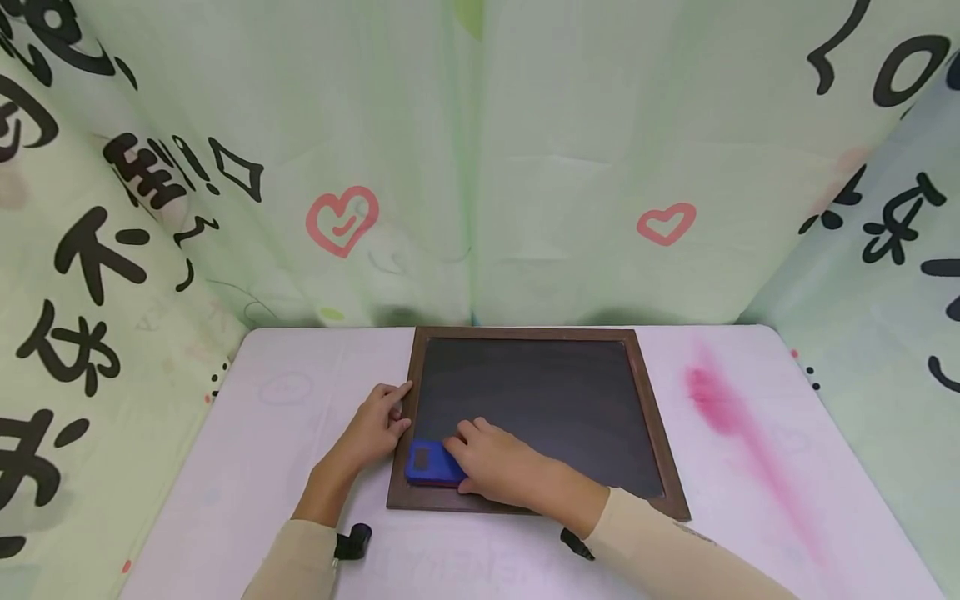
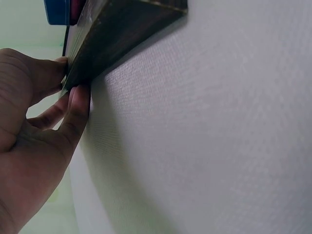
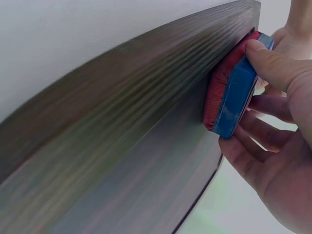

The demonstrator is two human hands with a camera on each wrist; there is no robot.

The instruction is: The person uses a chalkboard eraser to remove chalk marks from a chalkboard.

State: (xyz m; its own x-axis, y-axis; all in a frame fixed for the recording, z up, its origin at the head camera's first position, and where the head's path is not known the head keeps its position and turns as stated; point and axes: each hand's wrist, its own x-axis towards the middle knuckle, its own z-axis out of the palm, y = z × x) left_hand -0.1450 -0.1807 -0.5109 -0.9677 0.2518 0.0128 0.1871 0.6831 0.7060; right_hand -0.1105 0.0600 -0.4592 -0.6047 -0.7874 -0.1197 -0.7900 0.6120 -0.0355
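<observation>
A small chalkboard (image 1: 532,408) in a brown wooden frame lies flat on the table. My right hand (image 1: 498,467) grips a blue board eraser (image 1: 427,463) at the board's lower left corner. In the right wrist view, the thumb is on one side of the eraser (image 3: 238,95) and the fingers on the other; its red pad faces the board. At the left edge, my left hand (image 1: 373,429) holds the wooden frame (image 2: 122,36) between thumb and fingers, as the left wrist view shows. The eraser's right part is hidden under the right hand in the head view.
The table (image 1: 322,358) has a whitish cover with a pink smear (image 1: 720,400) right of the board. Pale green curtains (image 1: 555,167) with black writing and red hearts hang behind and on both sides. Black devices sit at both wrists.
</observation>
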